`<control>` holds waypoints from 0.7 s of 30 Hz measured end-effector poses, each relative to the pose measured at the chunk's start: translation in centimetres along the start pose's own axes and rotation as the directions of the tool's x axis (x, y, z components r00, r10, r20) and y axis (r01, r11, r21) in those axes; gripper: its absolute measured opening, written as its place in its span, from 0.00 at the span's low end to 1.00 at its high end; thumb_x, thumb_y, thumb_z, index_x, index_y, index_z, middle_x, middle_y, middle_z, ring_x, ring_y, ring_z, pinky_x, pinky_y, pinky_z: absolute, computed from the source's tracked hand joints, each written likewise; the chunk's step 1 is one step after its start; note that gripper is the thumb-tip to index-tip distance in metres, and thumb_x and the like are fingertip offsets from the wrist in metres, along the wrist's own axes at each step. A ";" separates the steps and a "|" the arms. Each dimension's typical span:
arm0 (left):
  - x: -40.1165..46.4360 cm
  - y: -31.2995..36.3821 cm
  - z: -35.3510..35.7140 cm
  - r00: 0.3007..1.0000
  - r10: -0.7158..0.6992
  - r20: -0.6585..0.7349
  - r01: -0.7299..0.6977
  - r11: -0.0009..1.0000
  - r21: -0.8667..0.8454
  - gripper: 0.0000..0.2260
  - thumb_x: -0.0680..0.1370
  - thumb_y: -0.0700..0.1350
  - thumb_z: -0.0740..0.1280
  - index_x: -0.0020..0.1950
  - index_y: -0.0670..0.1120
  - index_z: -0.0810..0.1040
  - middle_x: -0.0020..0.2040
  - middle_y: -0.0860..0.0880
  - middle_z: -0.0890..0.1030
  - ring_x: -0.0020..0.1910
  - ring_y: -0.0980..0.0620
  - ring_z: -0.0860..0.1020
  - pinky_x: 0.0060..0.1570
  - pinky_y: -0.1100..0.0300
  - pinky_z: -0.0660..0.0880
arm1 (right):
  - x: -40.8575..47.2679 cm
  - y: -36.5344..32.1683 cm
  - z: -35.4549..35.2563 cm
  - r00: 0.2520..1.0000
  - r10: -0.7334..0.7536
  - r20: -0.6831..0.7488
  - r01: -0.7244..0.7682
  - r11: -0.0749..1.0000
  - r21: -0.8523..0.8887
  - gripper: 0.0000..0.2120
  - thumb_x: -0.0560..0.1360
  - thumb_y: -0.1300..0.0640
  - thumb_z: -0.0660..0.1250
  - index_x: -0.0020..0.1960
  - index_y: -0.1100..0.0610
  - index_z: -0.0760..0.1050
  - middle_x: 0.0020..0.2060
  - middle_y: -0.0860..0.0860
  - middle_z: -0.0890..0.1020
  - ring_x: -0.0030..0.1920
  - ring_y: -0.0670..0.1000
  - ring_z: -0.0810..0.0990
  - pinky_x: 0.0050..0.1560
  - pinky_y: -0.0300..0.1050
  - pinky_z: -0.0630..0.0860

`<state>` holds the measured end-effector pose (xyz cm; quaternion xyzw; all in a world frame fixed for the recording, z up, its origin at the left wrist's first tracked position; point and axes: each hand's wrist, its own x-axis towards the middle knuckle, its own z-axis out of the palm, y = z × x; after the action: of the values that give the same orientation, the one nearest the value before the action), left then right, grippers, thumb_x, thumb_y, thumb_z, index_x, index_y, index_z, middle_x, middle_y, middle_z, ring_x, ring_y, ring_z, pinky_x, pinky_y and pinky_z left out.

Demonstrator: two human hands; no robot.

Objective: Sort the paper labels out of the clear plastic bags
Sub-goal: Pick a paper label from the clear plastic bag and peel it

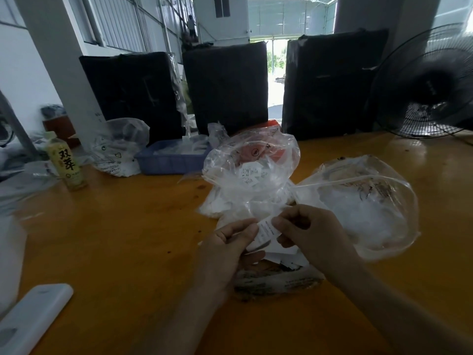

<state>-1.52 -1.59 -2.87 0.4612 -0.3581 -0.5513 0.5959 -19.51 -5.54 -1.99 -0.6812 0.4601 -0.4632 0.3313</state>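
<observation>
Bottle (67, 162) at the surface's (122, 226) left edge, blue tray (169, 160) toward the back. Near front edge, centre — left hand (227, 247) and right hand (307, 231) fingers both pinch one paper label (266, 230) over clear plastic bags (256, 175).

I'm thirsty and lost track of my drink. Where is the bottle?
In the head view, the bottle stands upright at the table's far left, left of the blue tray, with a crumpled clear bag between them.

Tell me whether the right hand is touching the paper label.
Touching. The head view shows the right hand pinching the paper label at its upper edge, while the left hand holds its other side.
</observation>
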 end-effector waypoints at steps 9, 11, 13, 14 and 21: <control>0.1 -0.1 -0.1 1.000 0.010 0.013 -0.010 0.999 0.034 0.15 0.71 0.49 0.75 0.55 0.46 0.89 0.51 0.43 0.88 0.43 0.45 0.87 0.37 0.54 0.85 | -0.3 -0.7 0.2 0.999 -0.036 0.040 0.038 0.997 -0.066 0.07 0.78 0.44 0.68 0.47 0.46 0.81 0.39 0.40 0.85 0.38 0.42 0.84 0.40 0.34 0.80; 0.2 -0.2 -0.2 1.000 0.008 0.022 -0.009 0.999 0.037 0.14 0.71 0.49 0.75 0.54 0.47 0.89 0.52 0.45 0.89 0.45 0.45 0.88 0.38 0.54 0.86 | -0.4 -0.8 0.1 0.996 -0.028 0.089 0.035 0.996 -0.080 0.07 0.76 0.43 0.71 0.49 0.45 0.79 0.41 0.40 0.85 0.40 0.42 0.84 0.42 0.36 0.81; 0.3 -0.4 -0.3 1.000 0.014 0.022 -0.015 0.999 0.049 0.13 0.71 0.49 0.76 0.54 0.48 0.90 0.53 0.46 0.89 0.49 0.45 0.88 0.39 0.55 0.85 | -0.3 -0.7 0.3 0.992 0.009 0.128 -0.001 0.998 -0.065 0.08 0.76 0.49 0.74 0.51 0.45 0.77 0.42 0.40 0.85 0.40 0.43 0.85 0.43 0.40 0.83; 0.3 -0.5 -0.3 1.000 0.021 0.017 -0.022 0.998 0.064 0.13 0.70 0.49 0.77 0.53 0.49 0.90 0.53 0.46 0.89 0.50 0.45 0.88 0.39 0.56 0.84 | -0.3 -0.6 0.3 0.994 0.010 0.113 -0.002 0.998 -0.065 0.09 0.76 0.53 0.75 0.51 0.45 0.76 0.42 0.39 0.85 0.39 0.43 0.85 0.43 0.41 0.82; 0.5 -1.0 -0.5 0.997 0.070 0.015 -0.072 0.978 0.195 0.07 0.78 0.42 0.75 0.55 0.46 0.88 0.38 0.48 0.85 0.34 0.56 0.81 0.33 0.65 0.76 | 0.4 -0.7 -1.0 0.989 -0.001 0.151 0.014 0.996 -0.087 0.04 0.79 0.51 0.71 0.53 0.45 0.78 0.40 0.42 0.85 0.37 0.45 0.84 0.40 0.39 0.80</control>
<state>-1.26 -1.93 -4.00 0.5022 -0.4292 -0.4938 0.5655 -20.21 -5.71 -0.91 -0.7299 0.4512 -0.3909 0.3330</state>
